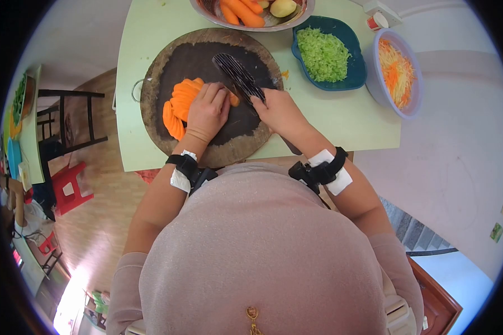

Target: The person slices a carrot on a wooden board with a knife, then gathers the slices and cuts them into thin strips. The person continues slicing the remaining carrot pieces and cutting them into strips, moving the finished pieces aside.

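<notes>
My left hand (209, 109) presses down on a carrot with its fingers curled and close together. The carrot's uncut end (234, 100) pokes out to the right of the fingers. Overlapping orange carrot slices (183, 100) fan out on the left of that hand, on a round wooden chopping board (246, 131) with a dark, wet-looking middle. A knife with a black, white-striped blade (237, 74) is gripped in my right hand (279, 111). Its blade slants up and left over the board, just right of the carrot end, and its handle end shows below the wrist.
A metal bowl (288, 25) behind the board holds carrots and a peeled potato. To the right stand a teal basin (356, 75) of shredded green vegetable and a lilac basin (418, 97) of orange and pale shreds. A red stool (72, 188) is on the floor at left.
</notes>
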A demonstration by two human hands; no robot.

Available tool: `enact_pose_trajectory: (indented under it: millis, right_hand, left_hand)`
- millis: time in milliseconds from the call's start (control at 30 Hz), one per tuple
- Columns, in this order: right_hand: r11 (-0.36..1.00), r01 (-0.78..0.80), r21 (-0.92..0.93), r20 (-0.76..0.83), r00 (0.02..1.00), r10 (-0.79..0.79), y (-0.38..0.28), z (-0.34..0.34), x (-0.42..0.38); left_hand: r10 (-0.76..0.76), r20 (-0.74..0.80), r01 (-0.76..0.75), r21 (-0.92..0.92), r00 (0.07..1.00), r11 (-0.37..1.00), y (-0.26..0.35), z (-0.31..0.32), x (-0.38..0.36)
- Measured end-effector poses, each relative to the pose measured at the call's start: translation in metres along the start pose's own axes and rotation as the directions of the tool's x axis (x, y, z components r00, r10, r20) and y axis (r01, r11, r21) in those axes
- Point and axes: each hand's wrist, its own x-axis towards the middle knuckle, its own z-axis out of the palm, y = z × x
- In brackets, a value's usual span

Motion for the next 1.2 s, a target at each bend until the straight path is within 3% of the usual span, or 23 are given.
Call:
enact_pose_trajectory:
  millis: [100,167,367,700,800,867,1000,1067,1200]
  right_hand:
    - [1.0,-0.017,-0.011,0.031,0.999,0.017,-0.004,-0.004,-0.014]
    - [0.98,0.09,-0.178,-0.026,0.995,-0.096,-0.009,-0.004,-0.024]
    - [0.957,0.083,-0.278,0.016,0.997,-0.082,-0.019,-0.008,-0.031]
    - [0.959,0.086,-0.271,-0.007,0.996,-0.092,-0.02,0.004,-0.004]
    - [0.987,0.072,-0.141,-0.057,0.995,-0.081,-0.006,0.005,-0.001]
    - [0.997,-0.03,0.069,-0.01,0.999,0.03,0.0,0.001,-0.004]
    - [0.999,-0.047,0.02,0.052,0.998,0.046,-0.008,-0.006,-0.017]
    - [0.994,0.024,-0.109,0.039,0.999,-0.02,-0.011,-0.008,-0.022]
    - [0.98,0.066,-0.189,0.009,0.998,-0.065,-0.013,-0.006,-0.027]
  left_hand:
    - [-0.016,0.003,0.016,-0.023,1.0,1.0,0.002,-0.002,0.0]
    - [-0.027,-0.009,0.027,-0.037,1.0,0.999,0.002,-0.001,0.0]
    - [0.01,-0.001,-0.01,-0.013,1.0,1.0,0.001,-0.002,0.0]
    - [0.022,-0.002,-0.022,-0.001,1.0,1.0,-0.001,-0.001,-0.001]
    - [0.014,-0.004,-0.014,-0.007,1.0,1.0,0.001,-0.002,0.001]
    - [0.012,-0.013,-0.013,-0.024,1.0,1.0,0.001,-0.002,0.001]
    - [-0.005,-0.019,0.004,-0.038,1.0,0.999,0.002,-0.001,0.0]
    - [-0.009,-0.023,0.008,-0.038,1.0,0.999,0.001,0.001,0.0]
    - [-0.005,-0.019,0.005,-0.021,1.0,1.0,-0.001,0.001,-0.001]
